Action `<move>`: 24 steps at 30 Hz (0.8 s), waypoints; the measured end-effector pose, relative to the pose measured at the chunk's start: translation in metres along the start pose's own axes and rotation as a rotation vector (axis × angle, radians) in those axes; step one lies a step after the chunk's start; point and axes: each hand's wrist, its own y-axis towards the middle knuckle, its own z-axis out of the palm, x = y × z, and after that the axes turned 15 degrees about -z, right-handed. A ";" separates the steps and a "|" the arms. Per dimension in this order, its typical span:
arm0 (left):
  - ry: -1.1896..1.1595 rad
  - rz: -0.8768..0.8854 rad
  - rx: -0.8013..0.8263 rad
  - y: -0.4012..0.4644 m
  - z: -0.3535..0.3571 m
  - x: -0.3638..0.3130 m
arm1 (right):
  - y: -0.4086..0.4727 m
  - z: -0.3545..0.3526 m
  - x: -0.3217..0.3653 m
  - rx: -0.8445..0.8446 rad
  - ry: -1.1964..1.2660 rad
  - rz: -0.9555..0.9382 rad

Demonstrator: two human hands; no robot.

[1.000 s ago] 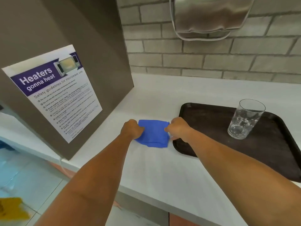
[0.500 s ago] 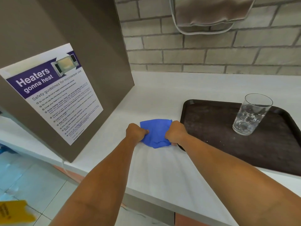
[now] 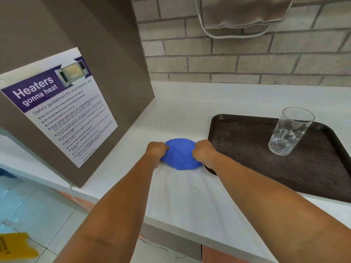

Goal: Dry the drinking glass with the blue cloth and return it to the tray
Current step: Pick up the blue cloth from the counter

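Observation:
A bunched blue cloth (image 3: 180, 156) lies on the white counter just left of the dark brown tray (image 3: 247, 145). My left hand (image 3: 156, 151) grips its left side and my right hand (image 3: 204, 153) grips its right side, both fists closed on the fabric. A clear drinking glass (image 3: 290, 130) with water droplets inside stands upright on the far right part of the tray, well apart from both hands.
A grey-brown cabinet side (image 3: 66, 54) with a microwave safety poster (image 3: 58, 112) stands close on the left. A brick wall (image 3: 247, 59) runs behind, with a grey towel on a holder (image 3: 241, 14) above. The counter's front edge (image 3: 171, 226) is near me.
The flat folded cloth has been gathered into a rounded bunch between my two hands, which have moved closer together. The glass and tray have not moved.

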 end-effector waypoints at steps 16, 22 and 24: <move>-0.713 0.117 0.915 -0.060 0.051 -0.024 | -0.056 -0.069 -0.011 -0.161 1.298 -0.049; -0.678 -0.054 1.178 -0.091 0.118 -0.018 | -0.086 -0.101 -0.050 -0.254 1.433 -0.125; -0.696 -0.153 1.200 -0.096 0.139 -0.016 | -0.094 -0.110 -0.062 -0.290 1.422 -0.129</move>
